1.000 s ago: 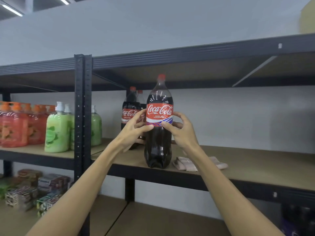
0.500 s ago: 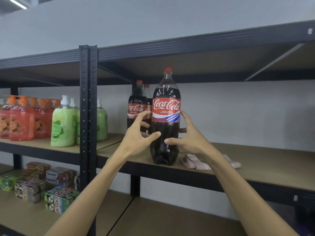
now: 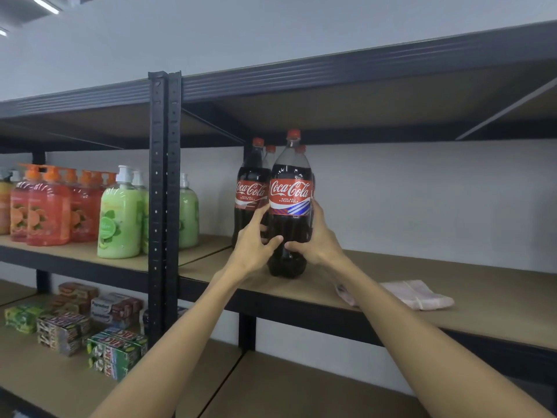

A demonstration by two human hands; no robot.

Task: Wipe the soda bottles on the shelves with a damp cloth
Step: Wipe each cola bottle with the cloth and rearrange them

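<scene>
Over on the left of the frame, a row of orange pump soap bottles (image 3: 48,212) stands shoulder to shoulder, and pale green pump soap bottles (image 3: 120,218) sit just beside them, running behind the black upright post (image 3: 164,206) at centre left. Down in the lower left, stacked toothpaste cartons (image 3: 116,307) and small green boxes (image 3: 22,318) sit in clusters. Up in the top left corner a ceiling strip light (image 3: 45,4) glows.

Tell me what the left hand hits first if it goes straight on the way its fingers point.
The left hand grips the front bottle. Sliding past it, the hand would likely meet the rear bottle just behind, though depth is unclear.
</scene>
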